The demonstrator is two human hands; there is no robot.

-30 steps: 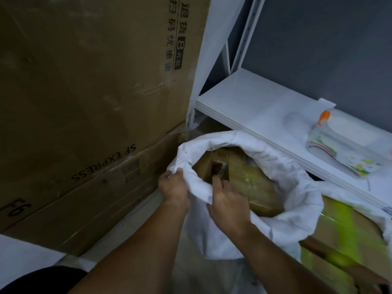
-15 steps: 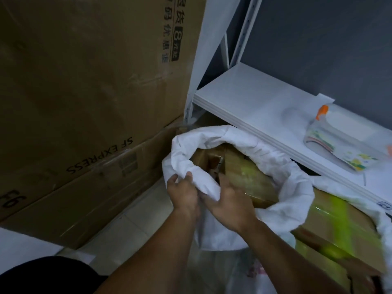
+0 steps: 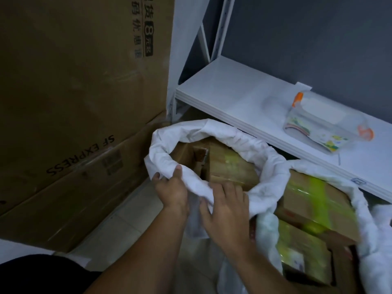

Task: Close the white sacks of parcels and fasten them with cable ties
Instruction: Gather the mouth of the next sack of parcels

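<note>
While pinching the rolled near rim, thumb laid on top and the other fingers tucked under the cloth, mostly hidden: so the left hand (image 3: 171, 192). Just beside it, the right hand (image 3: 227, 211), fingers (image 3: 224, 187) close together and hooked over the same rim, tips buried in fabric, thumb pressed against the outer fold. Drawn almost knuckle to knuckle half a second ago; now parted again, with a short bunch of cloth between, and the right one further along the rim than a second back. Best read as a gathering stroke: grab, pull in, reach for the next stretch. Little to show for it yet. Mouth of the white sack (image 3: 265, 166) still a wide ring, low down just in front of the white shelf (image 3: 233, 98), brown parcels (image 3: 231, 168) plainly visible inside. No cable tie anywhere in sight. Hard against it on the right, a second sack (image 3: 371, 225), also open, packed with green-taped boxes (image 3: 314, 200). Further out, a clear plastic packet (image 3: 318, 130) on the shelf and big cardboard cartons (image 3: 74, 81) stacked to the left. Most of the job probably ahead: far rim to be brought over before any fastening.
</note>
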